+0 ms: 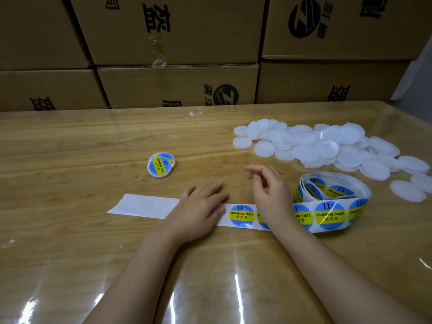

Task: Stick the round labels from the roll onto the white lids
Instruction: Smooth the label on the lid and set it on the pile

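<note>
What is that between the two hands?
A round blue and yellow label, stuck on the white backing strip, lies between the left hand and the right hand. The head view shows it.

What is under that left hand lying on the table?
The left hand lies flat on the white backing strip, whose bare end shows to one side and a round label to the other. Whether a label sits beneath the palm is hidden.
</note>
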